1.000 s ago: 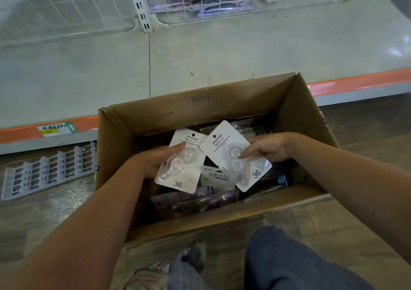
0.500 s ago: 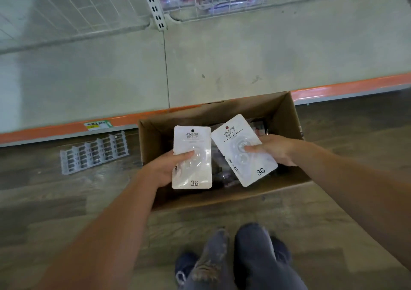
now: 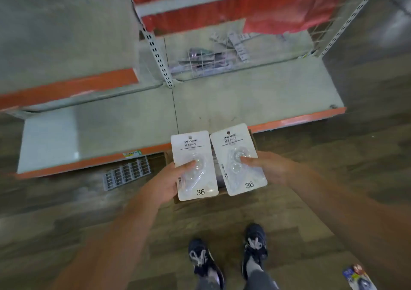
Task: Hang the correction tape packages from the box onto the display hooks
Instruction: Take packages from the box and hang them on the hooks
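Head view: on the floor at far left lies a grey plastic rack point(image 3: 126, 173), just below the orange edge of the bottom shelf point(image 3: 93, 131). Next, the left hand point(image 3: 169, 183) pinches a white correction tape card point(image 3: 194, 165), thumb on the clear blister, fingers hidden behind; the card stands upright, its hang hole at the top and "36" at the bottom. Just beside it, not quite touching, the right hand point(image 3: 270, 169) pinches a second card point(image 3: 238, 159) the same way, tilted a little to the left. The box point(image 3: 198, 199) sits on the floor almost wholly hidden behind the two cards, only slivers of cardboard showing. Above and beyond, a wire basket point(image 3: 211, 63) on the shelf holds loose packs; no display hooks can be made out. At far right, another pack point(image 3: 359, 277) lies on the floor near the person's shoes point(image 3: 255, 248). The step in hand appears to be the carry from box to display, one card in each hand. The next move likely calls for raising each card and threading its hole over a hook, with the card kept square to the prong. Against a second ago, the person stands rather than crouches over the box, both cards are lifted clear of it, and the view takes in more of the shelving above.
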### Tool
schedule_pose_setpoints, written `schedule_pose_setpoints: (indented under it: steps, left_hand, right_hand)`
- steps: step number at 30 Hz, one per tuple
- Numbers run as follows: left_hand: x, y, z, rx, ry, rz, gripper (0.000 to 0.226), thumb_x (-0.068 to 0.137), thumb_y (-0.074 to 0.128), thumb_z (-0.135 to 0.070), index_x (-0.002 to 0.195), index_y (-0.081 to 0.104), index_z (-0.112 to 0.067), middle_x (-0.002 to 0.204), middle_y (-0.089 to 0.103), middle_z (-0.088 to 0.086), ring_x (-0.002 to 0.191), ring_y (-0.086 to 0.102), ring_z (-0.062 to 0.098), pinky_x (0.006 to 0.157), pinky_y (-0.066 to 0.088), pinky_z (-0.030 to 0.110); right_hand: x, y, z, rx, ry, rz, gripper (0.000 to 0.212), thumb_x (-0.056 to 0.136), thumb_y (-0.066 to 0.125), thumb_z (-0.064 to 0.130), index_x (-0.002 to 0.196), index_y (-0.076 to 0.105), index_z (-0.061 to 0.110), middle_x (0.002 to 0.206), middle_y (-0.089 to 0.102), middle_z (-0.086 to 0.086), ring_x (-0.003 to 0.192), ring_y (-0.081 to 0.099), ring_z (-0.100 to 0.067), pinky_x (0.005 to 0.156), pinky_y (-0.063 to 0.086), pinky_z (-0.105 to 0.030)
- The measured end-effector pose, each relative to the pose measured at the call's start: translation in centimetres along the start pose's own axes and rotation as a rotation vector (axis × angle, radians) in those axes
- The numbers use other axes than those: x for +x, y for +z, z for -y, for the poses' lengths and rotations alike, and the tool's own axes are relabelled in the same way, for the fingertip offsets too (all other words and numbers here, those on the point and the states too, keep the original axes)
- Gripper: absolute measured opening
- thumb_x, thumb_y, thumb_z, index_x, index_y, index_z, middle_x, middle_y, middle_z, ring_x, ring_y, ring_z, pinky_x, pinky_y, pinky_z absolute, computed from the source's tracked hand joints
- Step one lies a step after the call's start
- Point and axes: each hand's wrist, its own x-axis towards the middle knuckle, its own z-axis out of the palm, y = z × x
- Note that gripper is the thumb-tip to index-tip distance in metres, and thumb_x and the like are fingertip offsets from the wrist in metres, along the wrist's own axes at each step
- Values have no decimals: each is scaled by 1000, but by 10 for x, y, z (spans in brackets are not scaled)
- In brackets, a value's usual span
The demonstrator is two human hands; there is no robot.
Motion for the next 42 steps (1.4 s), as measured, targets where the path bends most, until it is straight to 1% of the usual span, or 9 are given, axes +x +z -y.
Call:
schedule_pose_setpoints:
  steps: [5,10,15,20,23,28,31,36,42]
  left_hand:
    - [-91,41,-53,54,91,57,62,72,76,-24,128,56,-9,124,64,14,113,62,34,95,48,48]
    - [-164,69,-123,106,245,59,87,50,93,-31,125,58,-4,120,65,17,111,61,37,99,46,50]
    - [-221,94,-201,130,415,92,50,72,69,-15,120,61,-3,111,70,14,94,70,28,73,58,35]
    - [-258,119,-274,179,586,54,46,73,72,-19,118,63,-9,115,69,12,109,63,33,99,46,51]
    - [-267,134,-309,224,673,72,51,70,72,-23,119,63,-10,117,69,9,113,61,30,106,41,49]
    - [-260,167,-351,213,724,98,27,86,62,-10,113,64,-9,109,71,11,104,65,31,98,46,47]
    - [-251,192,-376,193,771,90,29,85,64,-11,113,64,-10,109,71,11,104,65,31,97,47,47]
    - [-232,229,-418,156,840,106,31,85,61,-11,116,61,-8,116,68,15,107,63,34,93,49,47]
    - [-212,256,-450,126,878,84,46,76,65,-18,121,60,-6,118,66,16,110,62,35,95,48,48]
  right_hand:
    - [-96,32,50,-37,-104,-16,54,73,78,26,118,62,1,113,69,-15,105,65,-33,98,47,-49]
    - [-180,56,122,-160,-284,-1,66,63,86,35,116,63,2,112,69,-15,104,66,-34,95,50,-48]
    - [-247,72,191,-195,-509,-82,42,80,68,20,118,61,3,112,70,-8,104,67,-25,92,52,-35]
    - [-297,85,245,-164,-710,-158,34,84,64,17,116,63,5,110,71,-8,100,67,-22,83,54,-29]
    - [-317,87,271,-164,-795,-205,23,86,64,18,107,65,9,99,73,0,90,68,-10,70,51,-18]
    - [-338,69,323,-78,-913,-256,48,69,71,34,111,65,12,110,70,-10,107,63,-33,96,47,-52]
    - [-347,56,360,-73,-988,-299,57,69,69,40,117,62,9,113,69,-10,105,65,-29,90,52,-46]
    - [-354,32,424,-122,-1121,-283,72,58,75,55,113,62,11,110,71,-7,105,66,-28,96,49,-51]
    - [-355,11,484,-218,-1182,-236,70,62,75,57,117,63,15,109,71,0,104,66,-21,98,48,-46]
